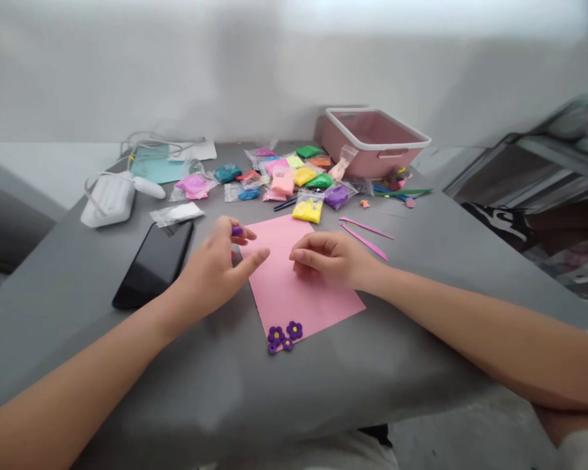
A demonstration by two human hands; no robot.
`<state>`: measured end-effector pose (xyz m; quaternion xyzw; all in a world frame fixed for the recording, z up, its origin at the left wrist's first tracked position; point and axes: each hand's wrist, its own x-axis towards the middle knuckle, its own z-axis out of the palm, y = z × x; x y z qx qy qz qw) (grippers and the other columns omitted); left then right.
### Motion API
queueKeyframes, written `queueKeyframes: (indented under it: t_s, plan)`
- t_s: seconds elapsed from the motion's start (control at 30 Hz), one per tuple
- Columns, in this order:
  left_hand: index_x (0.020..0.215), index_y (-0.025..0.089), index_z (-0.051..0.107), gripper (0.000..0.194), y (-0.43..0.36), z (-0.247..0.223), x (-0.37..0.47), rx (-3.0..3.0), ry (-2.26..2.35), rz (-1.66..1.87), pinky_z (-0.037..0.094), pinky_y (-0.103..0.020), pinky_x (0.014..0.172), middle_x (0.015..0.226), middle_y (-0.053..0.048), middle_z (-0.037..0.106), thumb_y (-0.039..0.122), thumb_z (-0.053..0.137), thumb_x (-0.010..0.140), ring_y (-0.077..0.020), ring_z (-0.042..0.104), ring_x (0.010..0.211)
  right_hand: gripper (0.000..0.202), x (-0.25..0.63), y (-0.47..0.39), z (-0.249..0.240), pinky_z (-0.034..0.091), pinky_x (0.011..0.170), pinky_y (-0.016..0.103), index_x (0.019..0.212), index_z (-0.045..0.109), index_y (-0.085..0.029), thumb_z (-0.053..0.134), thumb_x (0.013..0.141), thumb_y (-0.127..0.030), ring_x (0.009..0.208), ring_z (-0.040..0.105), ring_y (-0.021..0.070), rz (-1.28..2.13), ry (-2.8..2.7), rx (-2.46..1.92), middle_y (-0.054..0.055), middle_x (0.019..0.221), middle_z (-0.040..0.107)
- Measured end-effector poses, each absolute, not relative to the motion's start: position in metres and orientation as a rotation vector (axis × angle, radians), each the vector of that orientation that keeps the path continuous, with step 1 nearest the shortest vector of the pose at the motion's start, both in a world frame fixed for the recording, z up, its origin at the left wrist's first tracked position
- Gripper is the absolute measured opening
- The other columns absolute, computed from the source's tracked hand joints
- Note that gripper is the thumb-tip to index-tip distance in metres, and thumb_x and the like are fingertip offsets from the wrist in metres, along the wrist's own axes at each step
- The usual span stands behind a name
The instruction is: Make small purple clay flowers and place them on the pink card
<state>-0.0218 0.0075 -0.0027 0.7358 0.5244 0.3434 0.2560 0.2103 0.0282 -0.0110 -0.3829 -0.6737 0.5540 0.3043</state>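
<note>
Over the left edge of the pink paper sheet is my left hand, its thumb held apart and a small lump of purple clay held among its fingers. My right hand hovers above the right half of the sheet. Its thumb and fingertips are pinched together; whatever may be between them is too small or hidden. Purple clay flowers with yellow centres lie at the sheet's near corner. Right of the sheet are pink modelling tools.
A black phone lies by my left forearm. Several bags of coloured clay spread across the back. Behind them stands a pink basket with a white rim. A white power adapter with cables sits at the back left.
</note>
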Motion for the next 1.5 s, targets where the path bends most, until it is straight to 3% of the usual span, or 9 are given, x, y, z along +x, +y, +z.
queueKeyframes:
  t_s: [0.2, 0.47, 0.67, 0.87, 1.0, 1.1, 1.23, 1.4, 1.5]
  plan:
    - [0.101, 0.020, 0.047, 0.040, 0.020, -0.004, -0.018, 2.350, 1.674, 0.574, 0.048, -0.049, 0.085, 0.103, -0.013, 0.062, 0.042, 0.069, 0.077, -0.0361, 0.060, 0.103, 0.036, 0.208, 0.028, -0.009, 0.045, 0.056, 0.022, 0.073, 0.064, -0.014, 0.087, 0.059, -0.038, 0.059, 0.058, 0.0093, 1.563, -1.684, -1.081, 0.000, 0.065, 0.065]
    - [0.118, 0.018, 0.043, 0.082, 0.066, 0.039, 0.000, 2.226, 1.737, 0.068, 0.049, -0.041, 0.083, 0.116, -0.017, 0.064, 0.048, 0.082, 0.054, -0.0386, 0.062, 0.106, 0.028, 0.207, 0.031, -0.008, 0.049, 0.060, 0.023, 0.081, 0.069, -0.014, 0.081, 0.067, -0.035, 0.062, 0.061, 0.0094, 1.625, -1.630, -1.052, 0.001, 0.071, 0.068]
    - [0.129, 0.017, 0.035, 0.086, 0.078, 0.050, 0.006, 2.120, 1.684, -0.119, 0.049, -0.031, 0.076, 0.124, -0.018, 0.062, 0.044, 0.077, 0.059, -0.0320, 0.065, 0.106, 0.029, 0.211, 0.040, -0.014, 0.054, 0.069, 0.026, 0.079, 0.071, -0.014, 0.081, 0.069, -0.039, 0.069, 0.064, 0.0112, 1.639, -1.513, -1.025, 0.003, 0.077, 0.069]
    - [0.129, 0.021, 0.037, 0.081, 0.069, 0.056, -0.013, 2.157, 1.653, 0.101, 0.050, -0.034, 0.081, 0.127, -0.013, 0.058, 0.040, 0.078, 0.062, -0.0324, 0.062, 0.112, 0.022, 0.221, 0.076, -0.021, 0.053, 0.085, 0.024, 0.079, 0.072, -0.016, 0.084, 0.068, -0.031, 0.086, 0.066, 0.0111, 1.499, -1.074, -1.094, 0.004, 0.091, 0.072]
    - [0.124, 0.021, 0.041, 0.076, 0.070, 0.070, -0.034, 2.009, 1.760, 0.417, 0.052, -0.039, 0.072, 0.090, -0.005, 0.063, 0.027, 0.083, 0.061, -0.0300, 0.066, 0.086, 0.020, 0.224, 0.088, -0.021, 0.052, 0.088, 0.022, 0.080, 0.067, -0.019, 0.078, 0.077, -0.035, 0.093, 0.066, 0.0087, 1.384, -0.966, -1.065, 0.000, 0.094, 0.071]
    - [0.130, 0.021, 0.032, 0.074, 0.072, 0.079, -0.046, 1.734, 1.581, 0.776, 0.054, -0.044, 0.075, 0.081, 0.002, 0.058, 0.016, 0.078, 0.073, -0.0179, 0.063, 0.069, 0.028, 0.225, 0.085, -0.018, 0.054, 0.074, 0.023, 0.076, 0.063, -0.019, 0.075, 0.078, -0.044, 0.076, 0.065, 0.0088, 1.283, -0.913, -1.009, -0.001, 0.082, 0.068]
    - [0.129, 0.018, 0.027, 0.070, 0.076, 0.077, -0.051, 1.472, 1.504, 1.128, 0.054, -0.047, 0.078, 0.091, 0.000, 0.059, 0.002, 0.071, 0.077, -0.0093, 0.061, 0.069, 0.033, 0.230, 0.078, -0.006, 0.047, 0.054, 0.020, 0.068, 0.059, -0.019, 0.073, 0.080, -0.047, 0.053, 0.053, 0.0061, 1.164, -0.875, -0.926, -0.004, 0.060, 0.056]
    - [0.108, 0.023, 0.033, 0.057, 0.078, 0.050, -0.045, 1.239, 1.552, 1.342, 0.052, -0.025, 0.058, 0.108, -0.003, 0.060, 0.011, 0.077, 0.074, -0.0094, 0.060, 0.071, 0.035, 0.238, 0.077, 0.007, 0.043, 0.048, 0.021, 0.062, 0.056, -0.021, 0.067, 0.087, -0.042, 0.047, 0.049, 0.0061, 1.115, -0.867, -0.890, -0.005, 0.053, 0.049]
    - [0.099, 0.024, 0.031, 0.049, 0.077, 0.032, -0.040, 1.145, 1.581, 1.417, 0.051, -0.021, 0.050, 0.124, -0.006, 0.054, 0.015, 0.074, 0.076, -0.0107, 0.060, 0.078, 0.028, 0.239, 0.075, 0.008, 0.044, 0.048, 0.020, 0.068, 0.059, -0.021, 0.068, 0.087, -0.040, 0.049, 0.051, 0.0060, 1.161, -0.923, -0.902, -0.005, 0.056, 0.052]
